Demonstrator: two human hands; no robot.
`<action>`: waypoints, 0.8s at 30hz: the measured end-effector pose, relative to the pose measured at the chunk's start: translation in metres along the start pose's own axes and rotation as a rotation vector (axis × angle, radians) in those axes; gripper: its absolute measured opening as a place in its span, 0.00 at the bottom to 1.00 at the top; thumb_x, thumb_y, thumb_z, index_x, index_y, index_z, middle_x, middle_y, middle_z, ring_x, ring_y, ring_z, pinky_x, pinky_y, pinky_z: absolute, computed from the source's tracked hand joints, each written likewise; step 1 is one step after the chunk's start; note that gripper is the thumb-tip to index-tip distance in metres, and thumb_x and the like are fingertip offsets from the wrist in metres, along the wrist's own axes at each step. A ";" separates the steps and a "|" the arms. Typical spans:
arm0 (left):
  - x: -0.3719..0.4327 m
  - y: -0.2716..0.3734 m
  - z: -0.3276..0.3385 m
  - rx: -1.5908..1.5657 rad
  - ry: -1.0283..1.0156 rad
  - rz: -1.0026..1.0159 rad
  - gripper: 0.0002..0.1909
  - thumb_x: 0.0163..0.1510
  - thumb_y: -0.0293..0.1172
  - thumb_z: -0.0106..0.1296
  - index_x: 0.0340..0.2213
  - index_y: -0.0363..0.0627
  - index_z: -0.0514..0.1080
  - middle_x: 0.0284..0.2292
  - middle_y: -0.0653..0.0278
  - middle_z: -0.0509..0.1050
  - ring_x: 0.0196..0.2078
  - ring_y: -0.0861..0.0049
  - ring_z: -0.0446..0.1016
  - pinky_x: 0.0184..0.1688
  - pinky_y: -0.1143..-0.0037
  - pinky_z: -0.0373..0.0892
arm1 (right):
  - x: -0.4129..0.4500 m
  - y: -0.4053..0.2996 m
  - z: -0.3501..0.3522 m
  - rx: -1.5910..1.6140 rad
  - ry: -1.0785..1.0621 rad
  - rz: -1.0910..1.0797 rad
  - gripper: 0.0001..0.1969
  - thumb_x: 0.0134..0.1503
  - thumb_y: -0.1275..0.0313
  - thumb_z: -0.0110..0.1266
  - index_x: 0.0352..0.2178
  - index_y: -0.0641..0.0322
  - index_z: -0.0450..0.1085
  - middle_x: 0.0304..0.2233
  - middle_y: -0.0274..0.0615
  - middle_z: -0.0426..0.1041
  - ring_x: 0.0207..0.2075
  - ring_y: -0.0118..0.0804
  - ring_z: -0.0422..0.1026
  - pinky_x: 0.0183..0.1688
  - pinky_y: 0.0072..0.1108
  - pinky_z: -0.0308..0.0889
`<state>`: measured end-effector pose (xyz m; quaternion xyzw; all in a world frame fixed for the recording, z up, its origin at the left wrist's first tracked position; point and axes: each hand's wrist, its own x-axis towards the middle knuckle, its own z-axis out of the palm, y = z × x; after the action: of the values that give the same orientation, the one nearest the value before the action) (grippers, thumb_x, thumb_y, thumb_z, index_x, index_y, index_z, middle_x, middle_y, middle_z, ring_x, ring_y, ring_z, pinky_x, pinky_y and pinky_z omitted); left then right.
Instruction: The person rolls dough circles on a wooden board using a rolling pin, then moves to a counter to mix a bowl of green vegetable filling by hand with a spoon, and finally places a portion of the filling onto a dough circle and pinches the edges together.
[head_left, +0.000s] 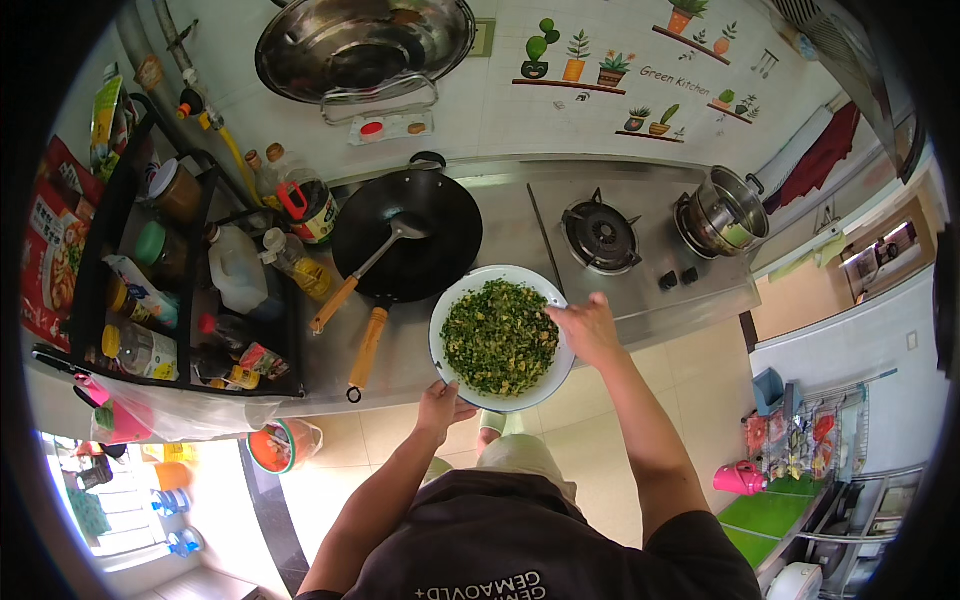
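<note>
A white enamel basin (564, 370) is between my hands at the counter's front edge. Chopped greens mixed with small yellowish pieces (501, 337) fill much of it. My left hand (444, 409) grips the rim at the lower left. On the right side, my right hand (589, 330) holds the rim with the thumb raised. Just behind the basin sits a black wok (450, 225) with a wooden handle (369, 346) towards me. A metal spatula (379, 251) lies in the wok, its wooden handle resting over the left rim.
A gas burner (600, 232) is to the right, with a steel pot (727, 214) beyond it. Bottles and jars crowd a black rack (191, 300) on the left. An oil bottle (296, 262) stands near the wok. A lined waste bin (281, 448) is on the floor at left.
</note>
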<state>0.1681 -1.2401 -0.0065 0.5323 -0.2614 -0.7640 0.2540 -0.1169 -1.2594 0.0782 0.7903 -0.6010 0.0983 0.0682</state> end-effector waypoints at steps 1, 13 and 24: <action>0.001 0.000 0.001 0.009 -0.006 -0.010 0.13 0.60 0.32 0.37 0.41 0.35 0.62 0.33 0.52 0.73 0.31 0.65 0.76 0.33 0.72 0.76 | 0.004 0.007 0.005 -0.028 0.086 0.005 0.15 0.47 0.78 0.46 0.34 0.48 0.73 0.20 0.34 0.73 0.23 0.31 0.71 0.39 0.29 0.56; -0.003 0.003 -0.002 0.020 0.003 -0.031 0.14 0.60 0.32 0.36 0.43 0.34 0.62 0.34 0.52 0.73 0.33 0.64 0.76 0.35 0.72 0.76 | -0.039 -0.024 0.011 0.198 -0.008 0.115 0.11 0.47 0.75 0.49 0.33 0.50 0.73 0.20 0.36 0.72 0.22 0.34 0.70 0.36 0.29 0.54; -0.002 0.005 0.004 -0.050 -0.039 -0.060 0.13 0.60 0.34 0.37 0.41 0.36 0.62 0.36 0.51 0.72 0.37 0.62 0.74 0.40 0.67 0.74 | -0.068 0.002 0.043 0.041 -0.084 0.361 0.09 0.48 0.75 0.49 0.30 0.48 0.73 0.22 0.38 0.74 0.23 0.37 0.72 0.35 0.30 0.58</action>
<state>0.1658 -1.2419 -0.0004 0.5183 -0.2311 -0.7879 0.2391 -0.1334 -1.2061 0.0206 0.6743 -0.7332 0.0880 0.0081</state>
